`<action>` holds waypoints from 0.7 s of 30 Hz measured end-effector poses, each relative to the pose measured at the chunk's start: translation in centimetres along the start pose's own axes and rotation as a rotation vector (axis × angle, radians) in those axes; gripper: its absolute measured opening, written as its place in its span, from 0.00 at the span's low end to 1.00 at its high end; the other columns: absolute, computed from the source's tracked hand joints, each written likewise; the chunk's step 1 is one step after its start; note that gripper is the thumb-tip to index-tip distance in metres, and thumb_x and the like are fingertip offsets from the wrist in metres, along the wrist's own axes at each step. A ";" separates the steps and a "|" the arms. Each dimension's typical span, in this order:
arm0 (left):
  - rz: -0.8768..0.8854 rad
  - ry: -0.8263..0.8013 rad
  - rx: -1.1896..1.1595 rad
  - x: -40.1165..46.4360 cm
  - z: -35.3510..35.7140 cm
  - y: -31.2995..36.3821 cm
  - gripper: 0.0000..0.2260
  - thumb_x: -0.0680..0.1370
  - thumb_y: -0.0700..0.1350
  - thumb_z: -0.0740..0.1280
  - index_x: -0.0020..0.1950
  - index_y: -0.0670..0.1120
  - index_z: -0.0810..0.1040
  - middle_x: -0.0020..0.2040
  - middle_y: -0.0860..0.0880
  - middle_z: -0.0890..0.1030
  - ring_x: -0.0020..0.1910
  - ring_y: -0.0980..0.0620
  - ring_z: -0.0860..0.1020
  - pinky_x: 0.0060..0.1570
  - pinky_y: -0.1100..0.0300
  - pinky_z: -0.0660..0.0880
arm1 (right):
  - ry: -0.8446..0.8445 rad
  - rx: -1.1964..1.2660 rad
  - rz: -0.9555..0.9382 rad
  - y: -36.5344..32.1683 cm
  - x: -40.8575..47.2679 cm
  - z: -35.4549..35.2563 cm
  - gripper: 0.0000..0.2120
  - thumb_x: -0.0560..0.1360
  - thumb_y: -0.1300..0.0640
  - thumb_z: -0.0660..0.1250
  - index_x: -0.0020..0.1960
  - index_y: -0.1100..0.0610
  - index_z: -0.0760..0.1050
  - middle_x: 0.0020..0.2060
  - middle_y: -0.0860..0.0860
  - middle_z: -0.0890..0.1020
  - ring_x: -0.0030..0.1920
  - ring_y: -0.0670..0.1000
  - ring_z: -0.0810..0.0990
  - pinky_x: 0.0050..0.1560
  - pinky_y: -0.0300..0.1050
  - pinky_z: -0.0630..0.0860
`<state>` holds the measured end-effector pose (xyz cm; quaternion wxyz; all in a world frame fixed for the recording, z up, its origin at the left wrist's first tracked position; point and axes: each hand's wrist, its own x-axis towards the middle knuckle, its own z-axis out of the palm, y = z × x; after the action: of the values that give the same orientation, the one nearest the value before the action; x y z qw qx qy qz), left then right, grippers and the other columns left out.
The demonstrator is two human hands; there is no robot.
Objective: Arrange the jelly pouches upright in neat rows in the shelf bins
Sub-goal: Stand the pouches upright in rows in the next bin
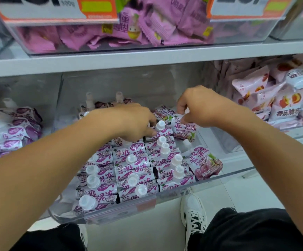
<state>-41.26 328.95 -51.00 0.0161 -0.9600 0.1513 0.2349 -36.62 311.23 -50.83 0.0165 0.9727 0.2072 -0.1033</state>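
A clear plastic shelf bin [165,195] is pulled out in front of me, filled with purple-and-white jelly pouches [132,169] with white caps, standing in three rows. My left hand [134,122] presses on the pouches at the back of the middle row, fingers curled beside a white cap [160,125]. My right hand [197,105] pinches the top of one pouch [184,130] at the back right of the bin. Another pouch [206,163] leans face-up against the bin's right wall. Two pouches [118,100] stand at the very back.
A neighbouring bin at the left holds more purple pouches [11,134]. At the right lie pink and white snack bags [281,100]. The shelf above carries a bin of pink packets [111,33] with orange price labels. My shoes [193,212] stand on the white floor below.
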 end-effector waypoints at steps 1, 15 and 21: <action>-0.003 0.009 -0.006 0.1 0.1 -0.1 0.15 0.81 0.60 0.58 0.63 0.55 0.75 0.39 0.57 0.70 0.48 0.49 0.67 0.63 0.43 0.66 | 0.064 -0.006 0.000 0.2 -0.3 -0.6 0.08 0.71 0.56 0.75 0.48 0.58 0.82 0.46 0.55 0.84 0.47 0.57 0.81 0.49 0.47 0.78; 0.033 0.163 -0.231 -2.0 -2.7 -2.4 0.04 0.75 0.53 0.72 0.47 0.55 0.84 0.42 0.59 0.84 0.45 0.56 0.81 0.51 0.54 0.77 | -0.032 0.704 -0.229 -2.6 2.0 2.0 0.08 0.73 0.62 0.73 0.52 0.56 0.81 0.31 0.43 0.78 0.24 0.40 0.72 0.25 0.29 0.66; -0.031 -0.016 -0.046 -0.4 -2.8 -1.4 0.21 0.81 0.53 0.63 0.73 0.51 0.67 0.66 0.51 0.75 0.58 0.48 0.76 0.58 0.51 0.74 | 0.068 0.389 -0.017 -0.9 4.0 0.3 0.19 0.74 0.67 0.62 0.62 0.56 0.78 0.61 0.55 0.80 0.59 0.56 0.79 0.60 0.51 0.78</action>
<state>-39.91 330.10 -48.39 -0.0010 -0.9605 0.1308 0.2457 -33.45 313.62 -51.99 -0.1798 0.9587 0.1919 -0.1085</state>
